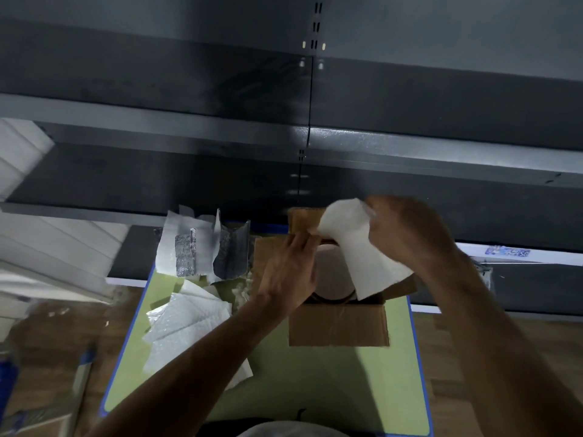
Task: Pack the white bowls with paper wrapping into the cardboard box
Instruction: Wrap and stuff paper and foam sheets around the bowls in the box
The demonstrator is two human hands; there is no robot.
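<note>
White bowl [331, 272] sits inside the open cardboard box [339, 326] on the green surface [315, 383]. The right hand [407, 228] grasps a white paper sheet [362, 257] draped over the bowl's 2 o'clock side. The left hand [290, 266] lies on the box flap at 9 o'clock, and I cannot tell its grip. Loose paper sheets [189, 329] lie at the box's 8 o'clock.

Cardboard box [339, 326]: brown corrugated cardboard, matt, rough cut edges; faint glossy streak on near wall. Bowl [331, 272] inside: white, smooth, slight sheen. Paper sheet [362, 247] above box: white, soft, matt. Paper stack [189, 326] at left: white, embossed quilted texture. Wrap pieces [227, 253] far left: silvery, shiny. Mat [315, 380]: green, matt, smooth; blue tape border [421, 373]. Shelves [157, 127]: dark grey painted metal, satin. Floor [47, 342]: wood grain.
</note>
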